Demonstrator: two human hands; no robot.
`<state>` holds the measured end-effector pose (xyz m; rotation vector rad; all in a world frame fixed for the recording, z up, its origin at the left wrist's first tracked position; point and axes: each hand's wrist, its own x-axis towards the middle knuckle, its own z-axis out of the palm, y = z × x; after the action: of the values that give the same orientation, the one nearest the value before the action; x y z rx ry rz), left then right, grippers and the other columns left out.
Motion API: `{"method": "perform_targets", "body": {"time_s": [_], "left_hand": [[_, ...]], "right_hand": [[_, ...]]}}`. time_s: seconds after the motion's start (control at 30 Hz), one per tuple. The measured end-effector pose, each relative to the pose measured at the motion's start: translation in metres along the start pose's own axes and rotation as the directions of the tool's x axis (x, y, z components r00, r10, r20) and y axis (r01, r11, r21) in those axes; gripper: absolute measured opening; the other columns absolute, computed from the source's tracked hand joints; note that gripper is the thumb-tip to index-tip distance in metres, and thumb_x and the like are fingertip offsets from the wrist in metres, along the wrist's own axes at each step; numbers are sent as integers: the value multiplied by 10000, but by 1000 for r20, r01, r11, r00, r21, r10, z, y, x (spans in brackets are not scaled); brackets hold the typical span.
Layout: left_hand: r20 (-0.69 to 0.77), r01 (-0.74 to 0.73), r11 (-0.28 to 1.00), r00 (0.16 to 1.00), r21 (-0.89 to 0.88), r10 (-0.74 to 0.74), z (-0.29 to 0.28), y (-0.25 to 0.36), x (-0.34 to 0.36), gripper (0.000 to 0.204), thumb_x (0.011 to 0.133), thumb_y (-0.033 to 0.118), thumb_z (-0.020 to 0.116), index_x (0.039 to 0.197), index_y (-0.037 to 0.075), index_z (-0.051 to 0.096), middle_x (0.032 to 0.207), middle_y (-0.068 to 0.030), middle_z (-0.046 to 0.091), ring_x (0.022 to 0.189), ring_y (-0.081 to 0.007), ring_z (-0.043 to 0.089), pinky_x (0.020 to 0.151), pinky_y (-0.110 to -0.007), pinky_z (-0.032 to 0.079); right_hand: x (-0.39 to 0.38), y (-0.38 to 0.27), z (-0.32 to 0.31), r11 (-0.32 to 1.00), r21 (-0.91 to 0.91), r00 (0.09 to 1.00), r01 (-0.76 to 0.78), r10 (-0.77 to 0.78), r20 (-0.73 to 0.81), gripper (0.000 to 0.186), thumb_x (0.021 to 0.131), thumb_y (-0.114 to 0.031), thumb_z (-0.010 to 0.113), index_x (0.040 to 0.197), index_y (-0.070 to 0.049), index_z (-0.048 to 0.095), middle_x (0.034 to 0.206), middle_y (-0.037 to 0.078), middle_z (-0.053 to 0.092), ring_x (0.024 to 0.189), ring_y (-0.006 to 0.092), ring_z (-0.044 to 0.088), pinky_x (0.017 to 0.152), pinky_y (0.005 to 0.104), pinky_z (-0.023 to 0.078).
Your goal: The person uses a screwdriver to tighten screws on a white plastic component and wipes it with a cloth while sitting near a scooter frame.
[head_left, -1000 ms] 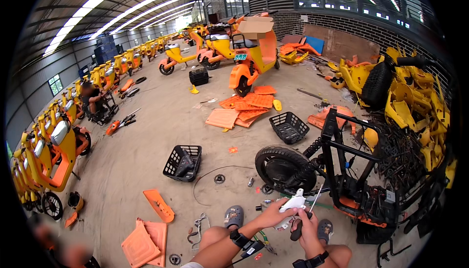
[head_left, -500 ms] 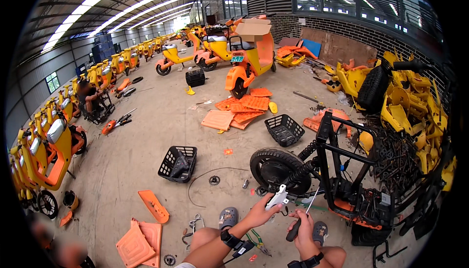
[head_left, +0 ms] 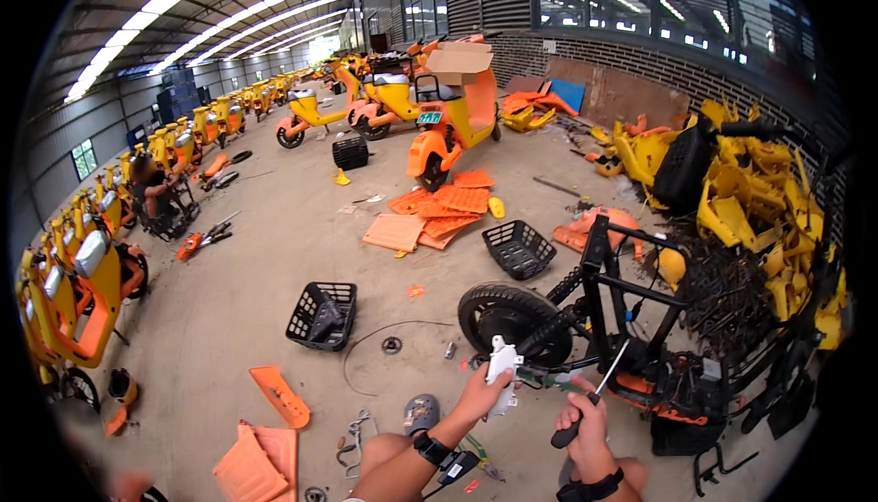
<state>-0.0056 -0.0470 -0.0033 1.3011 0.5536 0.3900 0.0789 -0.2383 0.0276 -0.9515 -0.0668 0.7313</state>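
Note:
My left hand (head_left: 477, 398) grips a flat white part with small mounting tabs (head_left: 501, 363), held up in front of the rear wheel (head_left: 485, 312). In my right hand (head_left: 587, 421) is a screwdriver (head_left: 565, 434); its dark handle sits in my closed fingers and its metal shaft points up and to the right. The screwdriver and the white part are apart. Just beyond my hands stands a stripped black scooter frame (head_left: 593, 260) with its spring shock absorber and exposed wiring. Green-handled pliers (head_left: 483, 456) lie on the floor below my left forearm.
Two black plastic baskets (head_left: 320, 316) (head_left: 519, 249) stand on the floor. Orange panels (head_left: 251, 467) lie at the lower left, more (head_left: 448, 209) farther off. Yellow body parts (head_left: 732, 205) pile up at the right. Scooters (head_left: 91, 273) line the left, where a person (head_left: 157, 198) sits.
My left hand has moved slightly left and turned the white part more upright. My right hand has shifted right with the screwdriver, away from that part. The whole view has swung a little right.

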Motion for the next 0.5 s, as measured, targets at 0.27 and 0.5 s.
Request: {"method": "perform_targets", "body": {"time_s": [0.27,0.5], "left_hand": [[3,47,914,999,-404,-50,11,-30,17,213,970,151,531,1127,6,521,898,-83,643,802,-186,657,692,-331,550],[29,113,878,993,-466,-113,15,-18,17,217,964,108,522,1153,4,500,929,-116,641,810,-225,664,684,-361,565]], "right_hand": [[-38,-156,103,947,-311,954,-76,160,253,619,875,-32,542,1459,-93,346,551,3,396,455,143,438,497,321,405],[-20,-120,124,960,154,853,-232,125,506,453,912,-63,443,1364,-74,470,560,-31,381,446,105,396,478,289,383]]}}
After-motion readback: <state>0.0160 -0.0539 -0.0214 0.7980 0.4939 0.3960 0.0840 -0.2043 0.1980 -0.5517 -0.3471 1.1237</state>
